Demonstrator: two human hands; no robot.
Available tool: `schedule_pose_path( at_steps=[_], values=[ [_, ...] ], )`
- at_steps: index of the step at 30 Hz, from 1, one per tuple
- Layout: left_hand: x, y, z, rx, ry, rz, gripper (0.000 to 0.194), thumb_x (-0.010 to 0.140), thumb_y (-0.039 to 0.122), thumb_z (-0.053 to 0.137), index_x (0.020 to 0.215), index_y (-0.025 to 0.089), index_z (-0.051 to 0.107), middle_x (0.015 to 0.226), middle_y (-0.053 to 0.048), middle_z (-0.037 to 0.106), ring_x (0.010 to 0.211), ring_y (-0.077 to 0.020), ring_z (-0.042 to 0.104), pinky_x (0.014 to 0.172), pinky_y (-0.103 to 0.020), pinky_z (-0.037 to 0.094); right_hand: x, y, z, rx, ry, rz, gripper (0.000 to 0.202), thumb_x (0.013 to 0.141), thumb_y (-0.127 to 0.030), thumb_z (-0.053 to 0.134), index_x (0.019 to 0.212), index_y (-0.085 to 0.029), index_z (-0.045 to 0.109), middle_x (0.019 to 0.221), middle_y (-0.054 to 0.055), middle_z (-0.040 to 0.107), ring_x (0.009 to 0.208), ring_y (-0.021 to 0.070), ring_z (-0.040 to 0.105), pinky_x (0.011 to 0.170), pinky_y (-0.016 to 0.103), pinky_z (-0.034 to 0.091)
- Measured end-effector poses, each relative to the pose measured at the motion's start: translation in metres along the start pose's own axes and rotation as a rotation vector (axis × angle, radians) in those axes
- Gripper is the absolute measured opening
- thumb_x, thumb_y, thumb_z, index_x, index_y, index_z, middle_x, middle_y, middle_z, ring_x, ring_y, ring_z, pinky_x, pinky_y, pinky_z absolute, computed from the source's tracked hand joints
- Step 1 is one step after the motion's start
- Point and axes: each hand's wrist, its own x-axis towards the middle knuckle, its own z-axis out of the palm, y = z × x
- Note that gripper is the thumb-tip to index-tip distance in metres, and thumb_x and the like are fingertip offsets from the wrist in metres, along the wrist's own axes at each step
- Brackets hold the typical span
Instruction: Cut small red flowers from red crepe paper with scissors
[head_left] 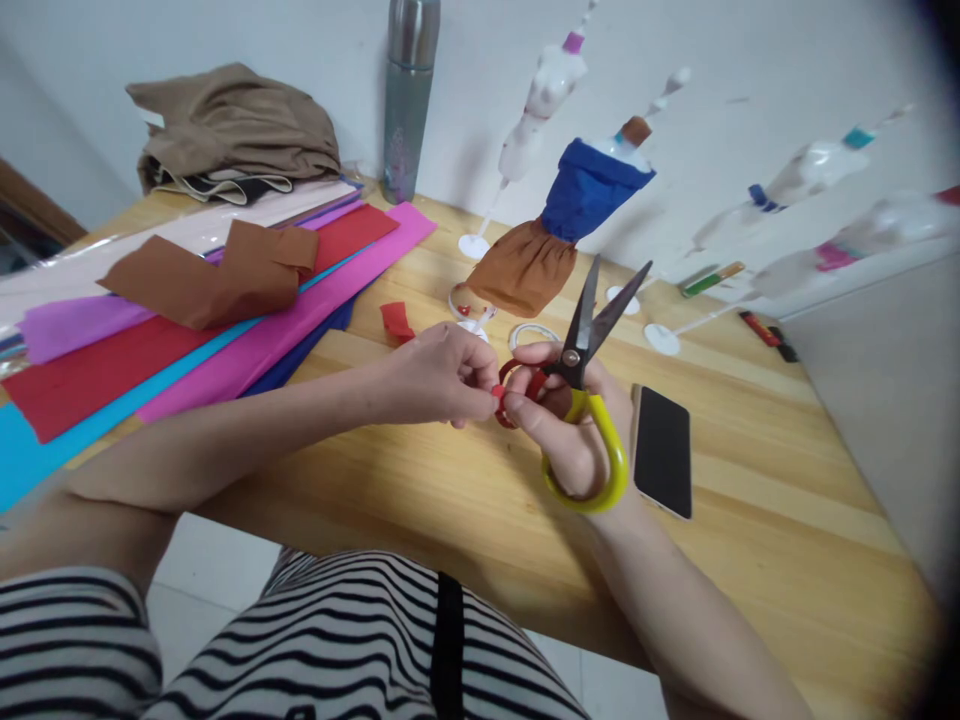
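My left hand (454,375) is closed in a pinch on a small red piece (499,392), its material too small to tell. The thumb and fingertips of my right hand (577,430) meet the same piece from the other side. Scissors (572,358) with yellow and red handles hang on my right hand, the yellow loop around the thumb side. Their dark blades are spread and point up, away from me. Behind them stands a small white dress form (634,155) in a blue top (592,190) and a gathered brown skirt (521,268). A red scrap (396,322) lies beyond my left hand.
Coloured sheets (255,345) with a brown piece (217,275) on top cover the table's left. A phone (662,450) lies right of my right hand. Tape rolls (534,335), a bottle (409,110), folded brown cloth (247,125) and more white dress forms (551,85) stand farther back.
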Motion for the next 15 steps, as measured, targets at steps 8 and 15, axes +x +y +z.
schedule_pose_path(
  at_steps=[8, 15],
  values=[
    [0.004, -0.001, -0.007, -0.053, -0.026, -0.047, 0.014, 0.072, 0.022, 0.066, 0.060, 0.015, 0.063, 0.047, 0.001, 0.059, 0.044, -0.0090, 0.058, 0.043, -0.015, 0.042, 0.001, -0.002, 0.000, 0.040, 0.069, -0.010, 0.026, 0.073, -0.020, 0.073, 0.095, -0.027, 0.062, 0.068, -0.005, 0.059, 0.053, 0.0128, 0.051, 0.053, 0.029, 0.042],
    [0.004, -0.006, -0.002, -0.389, -0.023, -0.096, 0.034, 0.073, 0.046, 0.073, 0.075, 0.012, 0.068, 0.077, -0.007, 0.072, 0.051, -0.0104, 0.061, 0.042, -0.020, 0.047, 0.006, 0.012, -0.002, 0.181, 0.125, -0.027, 0.026, 0.077, -0.023, 0.071, 0.101, -0.025, 0.060, 0.067, -0.006, 0.055, 0.051, 0.0122, 0.053, 0.051, 0.029, 0.044]
  ],
)
